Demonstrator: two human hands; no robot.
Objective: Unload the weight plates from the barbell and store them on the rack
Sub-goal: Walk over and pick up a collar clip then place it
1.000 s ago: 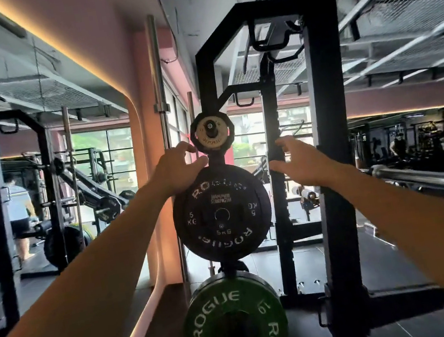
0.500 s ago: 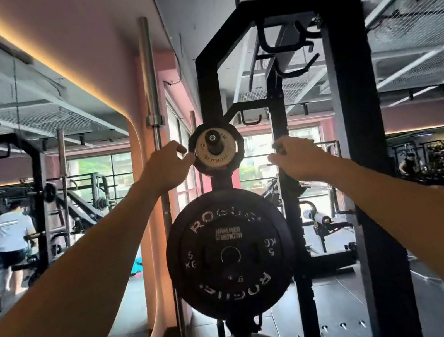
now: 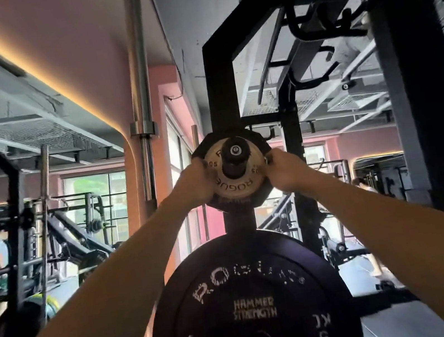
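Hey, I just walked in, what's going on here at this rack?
A person is working at a black weight rack. The left hand and the right hand grip opposite edges of a small pale Rogue plate, which sits on the rack's top storage peg in front of a darker plate. Below hangs a large black plate marked 5 KG. No loaded barbell is in view.

large plate (image 3: 251,304) bottom cropped, lettering worn
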